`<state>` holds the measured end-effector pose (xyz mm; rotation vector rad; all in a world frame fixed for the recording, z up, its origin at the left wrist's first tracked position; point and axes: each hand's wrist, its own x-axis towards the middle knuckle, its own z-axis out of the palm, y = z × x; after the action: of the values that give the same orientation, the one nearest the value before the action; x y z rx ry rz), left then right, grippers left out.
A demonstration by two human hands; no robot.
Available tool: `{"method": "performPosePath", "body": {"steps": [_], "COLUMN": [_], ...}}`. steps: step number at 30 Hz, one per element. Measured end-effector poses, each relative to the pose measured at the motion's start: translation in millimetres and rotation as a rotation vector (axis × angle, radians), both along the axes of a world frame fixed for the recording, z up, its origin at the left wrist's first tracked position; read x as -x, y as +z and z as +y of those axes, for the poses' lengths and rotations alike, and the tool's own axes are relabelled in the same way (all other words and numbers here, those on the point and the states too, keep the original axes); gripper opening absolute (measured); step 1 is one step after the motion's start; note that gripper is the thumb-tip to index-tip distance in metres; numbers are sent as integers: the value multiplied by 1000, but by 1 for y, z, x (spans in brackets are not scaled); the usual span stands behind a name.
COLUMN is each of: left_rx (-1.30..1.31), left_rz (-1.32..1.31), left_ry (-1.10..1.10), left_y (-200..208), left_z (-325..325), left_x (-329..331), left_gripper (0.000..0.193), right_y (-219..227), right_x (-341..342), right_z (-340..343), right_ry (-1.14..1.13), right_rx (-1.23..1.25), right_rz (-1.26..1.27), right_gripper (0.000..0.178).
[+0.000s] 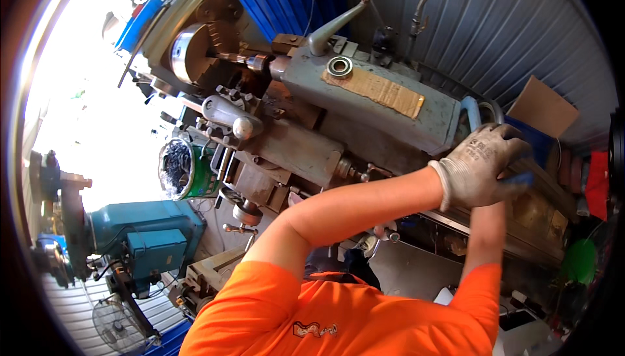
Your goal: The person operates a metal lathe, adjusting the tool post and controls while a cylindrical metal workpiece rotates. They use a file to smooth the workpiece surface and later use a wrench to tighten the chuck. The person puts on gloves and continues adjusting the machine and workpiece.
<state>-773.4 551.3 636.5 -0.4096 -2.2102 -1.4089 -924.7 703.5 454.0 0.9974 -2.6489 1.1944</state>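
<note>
My left hand (478, 164), in a greyish-white work glove, is at the right end of the lathe's tailstock (377, 95), against the handwheel (493, 112). Its fingers look bent and the thumb side is smeared by motion; what they grip is hidden. A blue patch shows at the thumb side. My right forearm (487, 232) rises from the lower right and passes behind the left glove, which covers my right hand. On the tailstock lies a piece of brown cardboard (384, 92) with a ring-shaped bearing (339, 67) at its left end.
The lathe chuck (193, 53) is at the upper left, with a metal shaft (237, 58) reaching to the tailstock. A tool post lever (228, 115) stands nearer. A green bucket of metal shavings (177, 166), a blue motor (146, 226) and a fan (117, 317) are at left.
</note>
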Motion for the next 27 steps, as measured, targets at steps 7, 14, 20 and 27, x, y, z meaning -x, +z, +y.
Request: {"method": "performPosePath", "body": {"steps": [7, 14, 20, 27], "left_rx": [-16, 103, -26, -30], "left_rz": [42, -32, -278, -384], "left_ry": [270, 288, 400, 216], "left_y": [-16, -13, -64, -68], "left_z": [1, -37, -84, -99], "left_x": [-7, -61, -176, -209], "left_gripper": [45, 64, 44, 34], "right_y": [62, 58, 35, 80], "right_x": [-16, 56, -21, 29], "right_z": [29, -49, 6, -40], "right_ry": [12, 23, 79, 45], "right_rx": [126, -37, 143, -4], "right_rz": [-407, -80, -282, -290], "right_gripper": [33, 35, 37, 40]}}
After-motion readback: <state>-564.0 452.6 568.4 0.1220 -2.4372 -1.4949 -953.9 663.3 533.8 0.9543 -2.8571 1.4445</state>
